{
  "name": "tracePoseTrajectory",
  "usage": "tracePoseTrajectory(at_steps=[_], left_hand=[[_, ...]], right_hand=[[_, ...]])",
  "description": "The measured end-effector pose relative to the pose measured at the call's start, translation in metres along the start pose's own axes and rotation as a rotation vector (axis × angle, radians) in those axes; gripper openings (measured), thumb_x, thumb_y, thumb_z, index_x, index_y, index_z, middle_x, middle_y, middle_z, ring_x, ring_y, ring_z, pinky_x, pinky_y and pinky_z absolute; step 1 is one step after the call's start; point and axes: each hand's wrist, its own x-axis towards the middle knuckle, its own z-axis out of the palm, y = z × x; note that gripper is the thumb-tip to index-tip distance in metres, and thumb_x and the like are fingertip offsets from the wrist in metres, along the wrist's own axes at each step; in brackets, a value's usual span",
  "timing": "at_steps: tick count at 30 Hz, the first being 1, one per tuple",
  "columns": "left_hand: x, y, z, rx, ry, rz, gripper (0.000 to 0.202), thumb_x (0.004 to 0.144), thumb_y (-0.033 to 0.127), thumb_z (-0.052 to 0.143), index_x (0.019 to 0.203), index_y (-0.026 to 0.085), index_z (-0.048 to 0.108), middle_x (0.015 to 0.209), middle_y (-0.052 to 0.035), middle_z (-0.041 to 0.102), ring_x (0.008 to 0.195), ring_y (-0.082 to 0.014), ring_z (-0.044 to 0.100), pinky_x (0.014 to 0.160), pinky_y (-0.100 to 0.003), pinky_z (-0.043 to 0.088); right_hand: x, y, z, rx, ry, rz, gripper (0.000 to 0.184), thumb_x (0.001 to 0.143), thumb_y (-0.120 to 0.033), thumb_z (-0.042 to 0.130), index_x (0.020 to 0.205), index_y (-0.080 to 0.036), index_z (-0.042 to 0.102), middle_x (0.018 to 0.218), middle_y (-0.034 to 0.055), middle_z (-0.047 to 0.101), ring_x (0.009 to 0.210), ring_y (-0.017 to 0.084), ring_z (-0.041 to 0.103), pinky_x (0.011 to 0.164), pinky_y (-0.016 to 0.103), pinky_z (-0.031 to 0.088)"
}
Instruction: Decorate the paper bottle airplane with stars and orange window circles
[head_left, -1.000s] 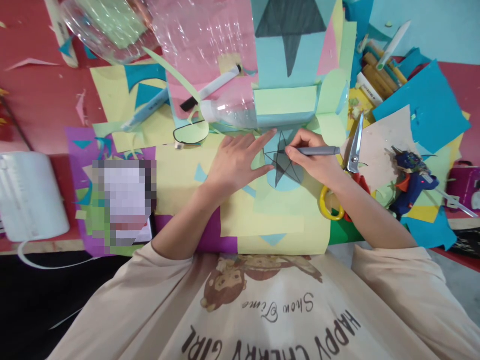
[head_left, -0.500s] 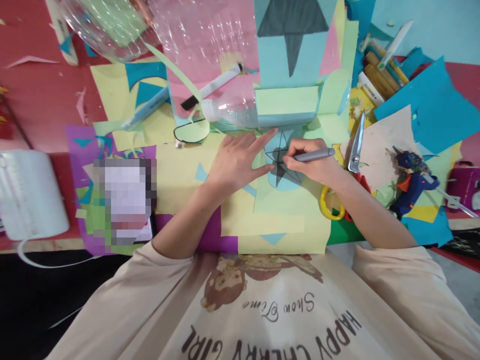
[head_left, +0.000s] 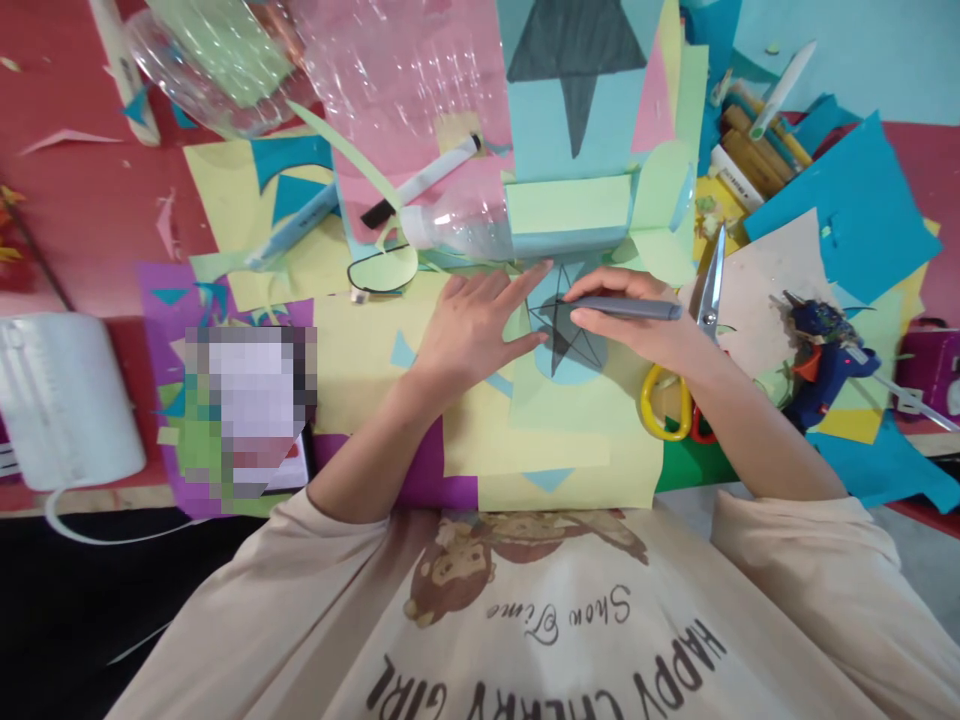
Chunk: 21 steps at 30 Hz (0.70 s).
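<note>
My right hand point(head_left: 634, 310) grips a grey marker point(head_left: 637, 307), its tip end over a round piece of light blue paper point(head_left: 581, 362). A star point(head_left: 561, 320) is drawn there in dark lines, with part of its inside shaded grey. My left hand point(head_left: 480, 325) lies with its fingers spread, the index finger and thumb touching the left side of the blue paper. Beneath are pale green and yellow sheets point(head_left: 555, 455). Scissors point(head_left: 666, 402) with yellow and red handles lie beside my right forearm, which partly covers them.
Beyond my hands lie a clear plastic bottle point(head_left: 465, 225), a black-and-white marker point(head_left: 424, 180) and a larger dark star point(head_left: 577, 45) on blue paper. A blue glue gun point(head_left: 829, 385) rests at the right. On the left are a phone point(head_left: 300, 465), blurred out, and a white case point(head_left: 67, 400).
My right hand has shifted slightly up, and the marker now lies flatter, its tip higher on the star. My left hand stays in place.
</note>
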Motion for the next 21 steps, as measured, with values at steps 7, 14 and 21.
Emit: tracePoseTrajectory(at_steps=[7, 14, 21], left_hand=[[-0.0004, -0.0014, 0.0010, 0.017, 0.009, 0.017, 0.068, 0.086, 0.046, 0.061, 0.146, 0.025, 0.038, 0.095, -0.0073, 0.061, 0.090, -0.0274, 0.059, 0.081, -0.038, 0.041], [-0.0007, -0.0010, 0.0010, 0.044, 0.013, 0.025, 0.066, 0.086, 0.045, 0.061, 0.145, 0.024, 0.039, 0.094, -0.0062, 0.061, 0.088, -0.0254, 0.059, 0.080, -0.037, 0.041], [-0.0005, 0.0004, -0.0015, 0.041, 0.000, 0.018, 0.066, 0.086, 0.045, 0.062, 0.144, 0.023, 0.040, 0.092, -0.0058, 0.059, 0.088, -0.0252, 0.058, 0.081, -0.037, 0.041]], right_hand=[[-0.0086, 0.0011, 0.0023, 0.057, 0.070, -0.010, 0.018, 0.085, -0.035, 0.063, 0.090, -0.018, 0.063, 0.080, 0.0017, 0.064, 0.069, 0.012, 0.057, 0.063, 0.024, 0.042], [-0.0068, 0.0028, 0.0080, -0.024, 0.092, -0.083, 0.017, 0.082, -0.034, 0.065, 0.086, -0.018, 0.063, 0.069, -0.0017, 0.059, 0.056, 0.008, 0.044, 0.052, 0.023, 0.033], [-0.0071, 0.0010, 0.0069, -0.046, 0.043, -0.053, 0.016, 0.082, -0.033, 0.063, 0.081, -0.017, 0.063, 0.065, -0.0023, 0.057, 0.054, 0.008, 0.040, 0.051, 0.023, 0.030]])
